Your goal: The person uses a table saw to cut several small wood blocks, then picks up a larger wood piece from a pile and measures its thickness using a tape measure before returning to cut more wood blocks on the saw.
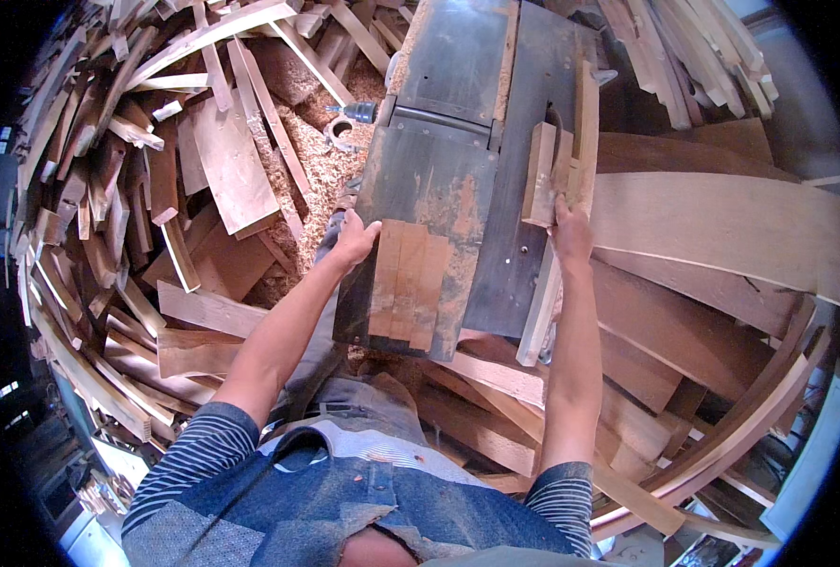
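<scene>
A jointer with a flat metal table (439, 180) stands in front of me, wood dust smeared over its surface. On its near left part lie several flat wooden pieces (409, 283), side by side. My left hand (354, 242) is at the table's left edge beside them, thumb stretched out, with nothing visible in it. To the right, my right hand (572, 231) has its fingers closed at the near end of a short wooden block (539, 175). That block lies lengthwise beside a long wooden strip (585, 142) along the table's right side. My fingertips are partly hidden.
Offcuts (108, 180) are heaped on the left, with shavings (311, 151) between them and the machine. Wide boards (713, 222) are stacked at the right, close to my right arm. More strips (689, 52) lie at the far right. A dark cylindrical fitting (361, 112) juts from the machine's left side.
</scene>
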The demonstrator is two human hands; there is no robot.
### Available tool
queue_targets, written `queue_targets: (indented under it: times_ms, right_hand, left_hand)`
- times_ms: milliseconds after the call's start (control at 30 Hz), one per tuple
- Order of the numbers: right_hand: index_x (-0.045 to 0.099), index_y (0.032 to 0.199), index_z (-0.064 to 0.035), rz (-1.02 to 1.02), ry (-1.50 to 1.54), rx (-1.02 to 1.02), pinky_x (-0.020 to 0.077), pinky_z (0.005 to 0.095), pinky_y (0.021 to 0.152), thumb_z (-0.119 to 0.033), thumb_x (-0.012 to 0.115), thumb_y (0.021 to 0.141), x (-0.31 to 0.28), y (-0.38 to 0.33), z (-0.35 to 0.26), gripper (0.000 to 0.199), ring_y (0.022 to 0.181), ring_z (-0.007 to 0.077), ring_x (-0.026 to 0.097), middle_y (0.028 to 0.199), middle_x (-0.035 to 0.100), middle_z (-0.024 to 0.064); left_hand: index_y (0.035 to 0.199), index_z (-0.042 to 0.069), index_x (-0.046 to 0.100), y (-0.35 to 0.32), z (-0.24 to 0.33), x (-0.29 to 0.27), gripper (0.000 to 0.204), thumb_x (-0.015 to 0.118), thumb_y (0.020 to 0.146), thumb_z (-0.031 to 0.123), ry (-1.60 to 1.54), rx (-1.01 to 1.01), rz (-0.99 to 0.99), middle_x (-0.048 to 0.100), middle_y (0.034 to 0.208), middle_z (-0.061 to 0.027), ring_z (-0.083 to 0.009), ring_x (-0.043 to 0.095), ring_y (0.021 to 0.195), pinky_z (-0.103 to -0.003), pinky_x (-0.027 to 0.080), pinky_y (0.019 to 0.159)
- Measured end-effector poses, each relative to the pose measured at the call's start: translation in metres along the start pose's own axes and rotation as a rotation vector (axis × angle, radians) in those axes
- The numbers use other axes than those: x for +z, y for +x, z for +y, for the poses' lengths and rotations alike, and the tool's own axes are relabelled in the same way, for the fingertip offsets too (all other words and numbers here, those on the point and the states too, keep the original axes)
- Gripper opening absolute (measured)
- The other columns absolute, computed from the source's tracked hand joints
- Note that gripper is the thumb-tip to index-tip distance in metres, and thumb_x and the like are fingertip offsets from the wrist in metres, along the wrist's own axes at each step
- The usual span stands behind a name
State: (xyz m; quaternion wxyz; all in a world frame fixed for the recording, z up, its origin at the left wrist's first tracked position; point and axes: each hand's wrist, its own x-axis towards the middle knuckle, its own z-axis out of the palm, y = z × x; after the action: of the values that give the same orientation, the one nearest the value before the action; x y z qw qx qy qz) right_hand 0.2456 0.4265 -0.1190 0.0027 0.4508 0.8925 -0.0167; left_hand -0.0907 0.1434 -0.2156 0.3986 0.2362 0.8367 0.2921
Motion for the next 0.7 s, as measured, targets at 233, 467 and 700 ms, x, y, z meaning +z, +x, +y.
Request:
queue_targets:
  times_ms: [233,467,700]
  right_hand:
    - [0.061,0.139,-0.0122,0.034,-0.018,0.011,0.0581,0.0492,0.085,-0.005,0.077,0.080,0.013,0.009,0.009,0.062,0.103,0.0385,0.068,0.109,0.069,0.0175]
    - [0.062,0.138,-0.0142,0.015,-0.023,0.028,0.0586,0.0502,0.082,-0.008,0.074,0.083,0.017,0.018,0.012,0.057,0.100,0.0393,0.069,0.109,0.070,0.0175]
    - [0.063,0.138,-0.0152,0.031,0.000,0.026,0.0585,0.0499,0.082,-0.010,0.077,0.083,0.009,0.027,0.010,0.057,0.100,0.0386,0.069,0.109,0.069,0.0161]
  left_hand:
    - [0.149,-0.014,0.023,0.001,0.000,0.000,0.086,0.070,0.096,0.035,0.009,-0.030,-0.024,0.036,0.151,-0.0409,-0.0497,0.036,0.145,-0.049,0.031,0.121]
    - [0.147,-0.013,0.026,0.005,-0.010,0.004,0.084,0.070,0.095,0.036,0.008,-0.002,0.014,0.038,0.150,-0.0402,-0.0492,0.037,0.145,-0.049,0.032,0.121]
    - [0.143,-0.013,0.030,0.003,-0.010,0.004,0.080,0.070,0.095,0.036,-0.010,0.029,0.026,0.041,0.147,-0.0392,-0.0490,0.039,0.143,-0.049,0.032,0.120]
